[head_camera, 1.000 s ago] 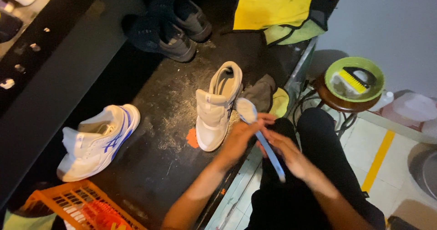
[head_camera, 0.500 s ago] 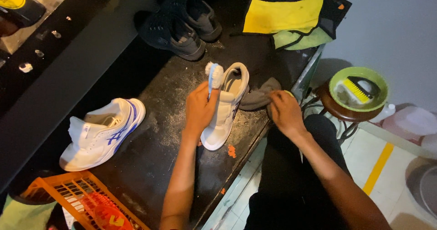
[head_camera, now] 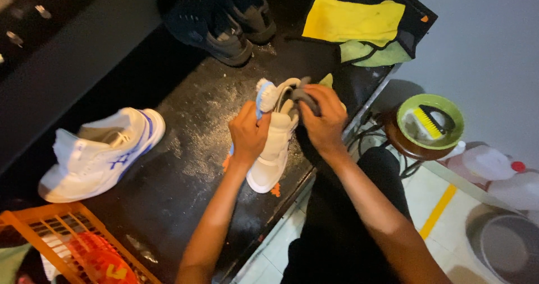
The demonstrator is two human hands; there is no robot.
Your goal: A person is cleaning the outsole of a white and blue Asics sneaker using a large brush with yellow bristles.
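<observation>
Left hand [head_camera: 249,133] is clenched round the handle of a blue brush [head_camera: 264,96], whose pale bristle head sits against the heel opening of a white shoe [head_camera: 272,149]. Right hand [head_camera: 321,117] grips the shoe's collar together with a dark grey cloth [head_camera: 303,96], apparently pinning the shoe so that it does not slide under the brush. That shoe lies on the dark worktop [head_camera: 185,177] near its front edge, toe pointing toward the person; it is white to cream, with a broad strap across the top, and small orange bits lie beside its toe and side.

White specks and smears cover the worktop around the shoe. To the left, well apart, a second white shoe with blue markings [head_camera: 98,152] rests on its side. At the back stand two dark shoes [head_camera: 224,20], and at the back right corner lie a yellow cloth [head_camera: 351,20] and a green cloth [head_camera: 373,53]. Off the worktop to the right, a green bowl [head_camera: 456,115] on a small round stool holds a yellow-bristled brush [head_camera: 426,122]. An orange basket [head_camera: 50,228] sits at the lower left.
</observation>
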